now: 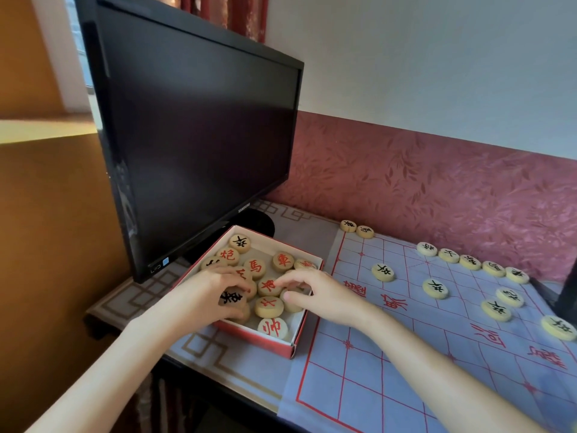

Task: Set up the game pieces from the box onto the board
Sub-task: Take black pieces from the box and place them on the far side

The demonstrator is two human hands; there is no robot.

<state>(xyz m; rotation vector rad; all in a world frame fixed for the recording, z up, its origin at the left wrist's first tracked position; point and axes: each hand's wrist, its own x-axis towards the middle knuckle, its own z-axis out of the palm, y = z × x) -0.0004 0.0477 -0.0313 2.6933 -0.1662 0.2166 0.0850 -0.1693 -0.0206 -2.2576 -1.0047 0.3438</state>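
Observation:
A red box with a white inside (pixel 297 338) stands left of the board and holds several round wooden pieces with red or black characters. My left hand (pixel 209 293) reaches into the box's near left part and pinches a tilted black-marked piece (pixel 232 297) between fingers and thumb. Over the box's right side, my right hand (pixel 315 295) curls its fingers and thumb round a pale piece (pixel 293 304). The pale blue paper board with red lines (pixel 390 364) lies to the right. Several black-marked pieces (pixel 435 288) stand on its far half.
A black monitor (pixel 199 135) stands directly behind the box, with its base (pixel 259 223) touching the box's far side. A patterned cloth (pixel 218 360) covers the table. The table's front edge (pixel 199 370) runs under my left forearm. A dark object (pixel 566 292) stands at the far right.

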